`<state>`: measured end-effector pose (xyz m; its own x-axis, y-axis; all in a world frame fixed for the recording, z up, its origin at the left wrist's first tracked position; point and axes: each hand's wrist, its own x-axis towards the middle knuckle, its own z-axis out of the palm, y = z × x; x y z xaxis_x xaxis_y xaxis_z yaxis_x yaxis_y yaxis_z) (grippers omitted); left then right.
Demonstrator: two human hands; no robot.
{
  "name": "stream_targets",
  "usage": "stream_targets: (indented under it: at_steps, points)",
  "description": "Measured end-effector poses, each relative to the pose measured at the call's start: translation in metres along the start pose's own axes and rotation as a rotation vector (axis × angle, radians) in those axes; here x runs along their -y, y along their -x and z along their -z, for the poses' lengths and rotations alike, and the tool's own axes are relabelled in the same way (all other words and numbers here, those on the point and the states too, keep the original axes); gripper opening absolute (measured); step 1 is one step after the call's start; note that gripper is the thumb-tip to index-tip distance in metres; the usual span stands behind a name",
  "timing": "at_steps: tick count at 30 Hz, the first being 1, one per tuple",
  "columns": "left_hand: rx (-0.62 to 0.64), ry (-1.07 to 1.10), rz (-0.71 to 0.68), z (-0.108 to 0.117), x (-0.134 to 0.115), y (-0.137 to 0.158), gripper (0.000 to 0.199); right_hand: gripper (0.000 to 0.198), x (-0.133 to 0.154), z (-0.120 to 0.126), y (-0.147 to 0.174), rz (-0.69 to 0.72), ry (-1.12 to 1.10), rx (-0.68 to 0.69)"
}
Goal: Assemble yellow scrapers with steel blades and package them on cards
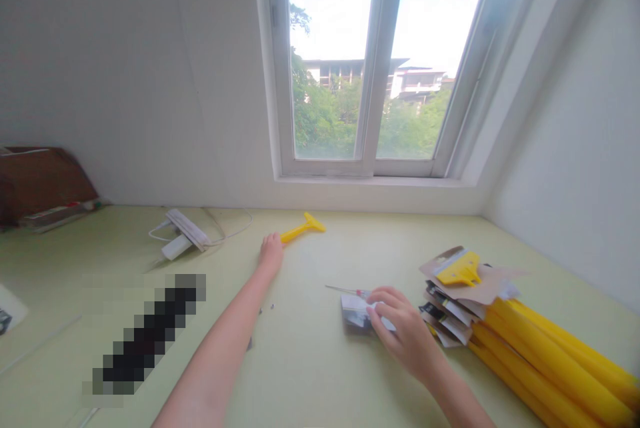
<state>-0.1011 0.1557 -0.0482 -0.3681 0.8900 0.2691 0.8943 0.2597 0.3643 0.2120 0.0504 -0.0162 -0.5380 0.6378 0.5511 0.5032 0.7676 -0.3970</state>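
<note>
Reaching far across the table, my left hand is closed around the handle of a yellow scraper, whose wide head points away to the right. My right hand is low at centre right, its fingers curled over the handle end of a thin-shafted screwdriver. The fingers partly cover that handle, which shows some red. Directly under them lies a small pack with grey-white blades or sheets; its contents are blurred. Two tiny metal screws lie beside my left forearm.
At right lies a pile of yellow-handled scrapers with cardboard sleeves; one yellow scraper head is on top. A power strip with a white adapter and cables is at back left. A pixelated dark object is at left. A window is behind.
</note>
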Motion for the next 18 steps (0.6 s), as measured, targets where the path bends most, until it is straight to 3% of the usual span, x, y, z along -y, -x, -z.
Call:
stream_targets:
  at_steps: [7, 10, 13, 15, 17, 18]
  points:
    - [-0.038, 0.372, 0.071, 0.017, -0.025, 0.016, 0.026, 0.024, 0.004, 0.003, -0.001, -0.007, 0.002, -0.007]
    - [0.074, 0.607, 0.029, 0.037, -0.048, 0.035, 0.034, 0.019, 0.004, 0.005, 0.001, -0.021, -0.023, -0.031]
    - [0.290, 0.844, -0.110, 0.057, -0.071, 0.077, 0.044, 0.023, 0.009, 0.004, 0.002, -0.099, -0.144, -0.145]
    - [0.467, 0.983, -0.198, 0.068, -0.082, 0.114, 0.047, 0.033, 0.016, 0.003, 0.000, -0.218, -0.336, -0.228]
    - [0.869, 1.388, -0.271, 0.077, -0.088, 0.147, 0.043, 0.043, 0.025, 0.002, -0.006, -0.336, -0.627, -0.284]
    - [1.024, 1.474, -0.281, 0.081, -0.090, 0.161, 0.041, 0.044, 0.030, 0.002, -0.011, -0.377, -0.783, -0.303]
